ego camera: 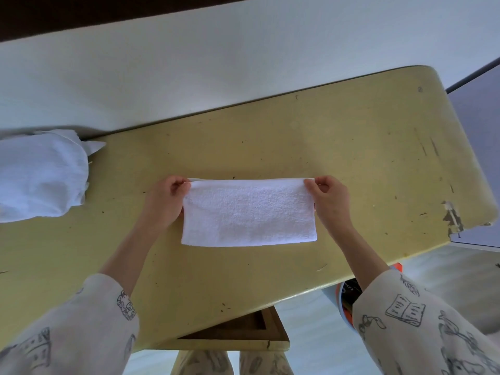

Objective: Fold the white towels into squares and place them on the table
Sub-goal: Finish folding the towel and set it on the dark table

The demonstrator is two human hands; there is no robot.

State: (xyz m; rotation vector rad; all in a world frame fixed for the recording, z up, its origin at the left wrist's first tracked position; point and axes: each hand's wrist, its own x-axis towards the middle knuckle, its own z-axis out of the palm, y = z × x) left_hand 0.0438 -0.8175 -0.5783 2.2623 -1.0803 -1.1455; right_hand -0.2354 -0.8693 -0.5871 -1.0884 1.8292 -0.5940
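Note:
A white towel [249, 212] lies folded into a wide rectangle in the middle of the yellow table [351, 147]. My left hand [167, 197] pinches its far left corner between thumb and fingers. At the far right corner my right hand [328, 197] holds the edge the same way. The towel's near edge rests flat on the tabletop.
A heap of white cloth [40, 174] sits at the table's left end against the white wall [216, 63]. The right end of the table is chipped near its edge [451, 216]. An open drawer [243, 331] juts out under the near edge.

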